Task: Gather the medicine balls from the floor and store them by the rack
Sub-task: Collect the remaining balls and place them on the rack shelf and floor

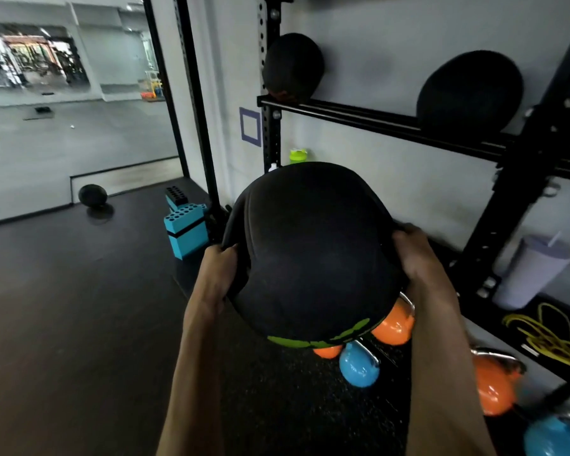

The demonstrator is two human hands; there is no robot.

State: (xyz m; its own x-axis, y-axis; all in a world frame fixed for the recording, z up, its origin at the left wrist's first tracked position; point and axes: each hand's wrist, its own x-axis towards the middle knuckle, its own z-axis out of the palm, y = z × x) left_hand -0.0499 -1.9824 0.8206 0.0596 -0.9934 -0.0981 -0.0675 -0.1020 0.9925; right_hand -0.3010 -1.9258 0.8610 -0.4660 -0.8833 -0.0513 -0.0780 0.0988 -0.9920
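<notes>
Before the rack: one black medicine ball, held clear of the floor between left hand and right hand. Fingers curl into its soft sides, probably to bear the weight for shelving. A second ball lies uncollected, well apart.

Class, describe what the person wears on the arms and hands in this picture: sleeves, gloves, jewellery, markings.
Nothing worn shows. The left hand and right hand are gloveless, no rings seen. The left forearm and right forearm are bare down to the picture's edge: no sleeves, watch, bands or markings.
</notes>
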